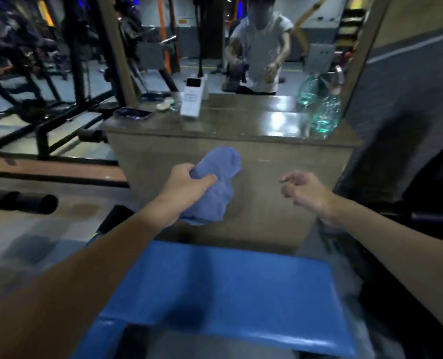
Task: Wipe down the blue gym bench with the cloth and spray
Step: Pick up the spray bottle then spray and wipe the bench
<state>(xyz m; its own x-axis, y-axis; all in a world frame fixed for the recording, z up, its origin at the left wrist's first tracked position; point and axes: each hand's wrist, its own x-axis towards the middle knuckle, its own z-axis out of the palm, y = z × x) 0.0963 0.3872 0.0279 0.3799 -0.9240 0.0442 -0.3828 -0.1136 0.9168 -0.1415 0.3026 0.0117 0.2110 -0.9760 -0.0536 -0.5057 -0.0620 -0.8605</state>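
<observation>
My left hand (186, 182) grips the bunched blue cloth (215, 187) in the air beyond the blue gym bench (228, 288), not touching it. I judge wiping has not begun; the pad looks smooth and glossy. My right hand (308, 193) hangs loosely open, empty. A clear bottle (326, 117), perhaps the spray, stands on the surface (241, 123) beyond.

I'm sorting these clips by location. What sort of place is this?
Most likely a gym: a blue padded bench in front, black metal racks on the left, and a large wall mirror above a wooden counter.
</observation>
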